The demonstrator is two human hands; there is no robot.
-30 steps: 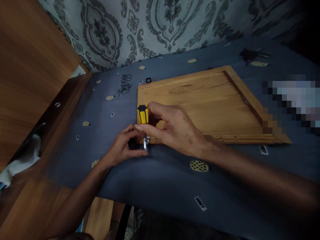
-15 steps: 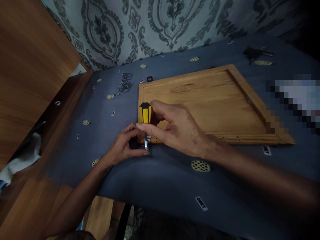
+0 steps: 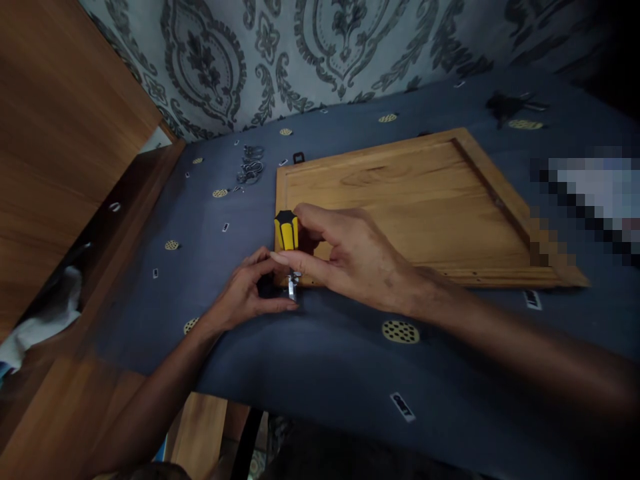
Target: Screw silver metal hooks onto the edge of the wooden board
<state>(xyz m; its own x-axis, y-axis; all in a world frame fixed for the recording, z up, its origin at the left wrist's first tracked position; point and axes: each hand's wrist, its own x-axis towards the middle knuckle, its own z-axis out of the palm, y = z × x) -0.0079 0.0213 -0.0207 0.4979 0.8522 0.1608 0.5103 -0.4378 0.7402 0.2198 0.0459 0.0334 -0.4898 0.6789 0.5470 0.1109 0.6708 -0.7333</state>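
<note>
The right hand [image 3: 357, 257] is grasping the yellow-and-black screwdriver [image 3: 287, 233], its grip wrapping the handle with the thumb pressing along the near side, and the shaft is pointing down at a small metal fitting [image 3: 293, 287]. That fitting is sitting at the near-left corner of the wooden panel [image 3: 400, 200], which is lying flat on the blue cloth [image 3: 325, 373]. The left hand [image 3: 250, 287] is bracketing the fitting — thumb tip touching its lower end, fingers curling in by the panel's corner — so its grip is looking like a light pinch, though some of the contact is hiding from view.

Trouble could be brewing here: if the handle is leaning off line under a turning push, the tip could be slipping out, scratching the wood or jabbing the left thumb, which is resting so close. If the left pinch is loosening, the fitting could be twisting out of place. The cloth is looking soft, too, so heavy pressure could be shifting the panel.

Against the frame half a second ago, the handle is sitting slightly lower and farther left, the right thumb dipping with it. The left hand is barely changing, the fitting is staying by the same corner, and the loose metal pieces [image 3: 250, 170] farther back are lying undisturbed.
</note>
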